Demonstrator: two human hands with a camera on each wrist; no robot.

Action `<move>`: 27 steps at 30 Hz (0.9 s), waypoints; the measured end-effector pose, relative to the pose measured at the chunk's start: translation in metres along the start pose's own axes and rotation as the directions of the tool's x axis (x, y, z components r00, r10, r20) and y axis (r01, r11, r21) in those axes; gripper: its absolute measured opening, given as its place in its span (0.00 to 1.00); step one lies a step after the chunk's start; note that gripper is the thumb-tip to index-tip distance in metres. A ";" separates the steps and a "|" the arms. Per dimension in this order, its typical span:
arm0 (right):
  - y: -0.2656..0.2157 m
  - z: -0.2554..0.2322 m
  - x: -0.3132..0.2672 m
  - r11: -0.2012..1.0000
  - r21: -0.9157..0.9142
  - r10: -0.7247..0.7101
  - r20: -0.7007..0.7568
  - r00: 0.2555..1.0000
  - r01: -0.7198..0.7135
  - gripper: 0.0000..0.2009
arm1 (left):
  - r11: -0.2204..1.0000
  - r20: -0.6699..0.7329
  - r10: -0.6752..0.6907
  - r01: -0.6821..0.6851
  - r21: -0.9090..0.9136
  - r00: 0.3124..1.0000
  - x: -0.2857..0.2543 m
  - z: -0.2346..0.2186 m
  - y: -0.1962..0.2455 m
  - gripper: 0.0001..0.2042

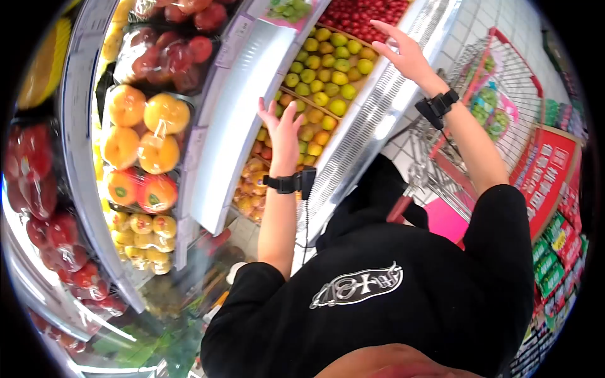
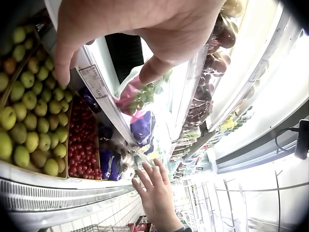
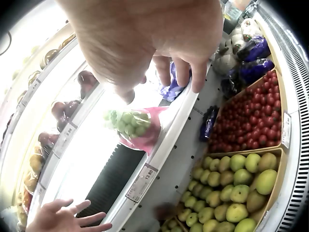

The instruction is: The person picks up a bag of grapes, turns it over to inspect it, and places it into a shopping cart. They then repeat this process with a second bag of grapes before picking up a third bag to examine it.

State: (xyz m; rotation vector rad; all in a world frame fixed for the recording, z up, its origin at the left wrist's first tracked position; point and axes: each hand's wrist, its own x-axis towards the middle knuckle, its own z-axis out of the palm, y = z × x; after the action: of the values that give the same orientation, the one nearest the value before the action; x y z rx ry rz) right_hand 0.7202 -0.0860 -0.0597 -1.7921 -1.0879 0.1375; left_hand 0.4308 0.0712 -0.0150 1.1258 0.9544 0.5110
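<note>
My left hand (image 1: 283, 140) is raised in front of the pale shelf, its fingers spread and nothing in them. Farther along the case, my right hand (image 1: 406, 60) hovers with loosely extended fingers near the bin of small red fruit (image 1: 362, 16), also holding nothing. On the shelf lies a bag of green grapes (image 3: 133, 124) with pink on its wrapping; in the left wrist view the left fingers overlap this grape bag (image 2: 137, 99). Purple bags (image 2: 142, 129) sit beyond it. Below the shelf stand boxes of yellow-green round fruit (image 1: 324, 66).
A wire shopping cart (image 1: 532, 85) with bagged grapes inside stands at right, beside a red carton (image 1: 545, 176). Wrapped trays of orange fruit (image 1: 123, 148) and dark red fruit line the upper shelves. A metal grille edge (image 1: 384, 101) runs along the case front.
</note>
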 end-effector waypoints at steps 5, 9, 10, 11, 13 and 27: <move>-0.068 -0.083 -0.049 0.969 -0.033 0.248 0.116 0.962 -0.245 0.25 | 1.000 0.054 0.026 -0.027 0.016 0.998 -0.048 -0.017 -0.026 0.43; -0.107 -0.162 -0.104 0.955 -0.081 0.281 -0.060 0.958 -0.285 0.20 | 0.998 0.135 0.046 -0.039 -0.053 0.990 -0.087 -0.016 -0.025 0.43; -0.108 -0.183 -0.122 0.953 -0.077 0.287 -0.092 0.954 -0.294 0.19 | 0.998 0.152 0.035 -0.027 -0.052 0.988 -0.095 -0.014 -0.026 0.43; -0.116 -0.207 -0.143 0.942 -0.173 0.269 -0.112 0.956 -0.286 0.19 | 0.998 0.168 0.034 -0.024 -0.061 0.985 -0.101 -0.015 -0.032 0.43; -0.129 -0.250 -0.181 0.904 -0.203 0.339 -0.195 0.921 -0.375 0.20 | 0.997 0.194 0.036 -0.021 -0.079 0.980 -0.107 -0.012 -0.040 0.42; -0.079 -0.357 -0.350 0.555 0.426 0.831 -0.311 0.461 -0.714 0.26 | 0.998 0.421 0.063 -0.068 -0.003 0.905 -0.132 0.121 -0.014 0.35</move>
State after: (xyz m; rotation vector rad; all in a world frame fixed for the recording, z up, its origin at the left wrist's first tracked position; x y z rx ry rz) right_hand 0.6552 -0.5745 0.0543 -1.8286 0.2031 0.3375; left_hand 0.4620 -0.0981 0.0362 1.2201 0.5441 0.2961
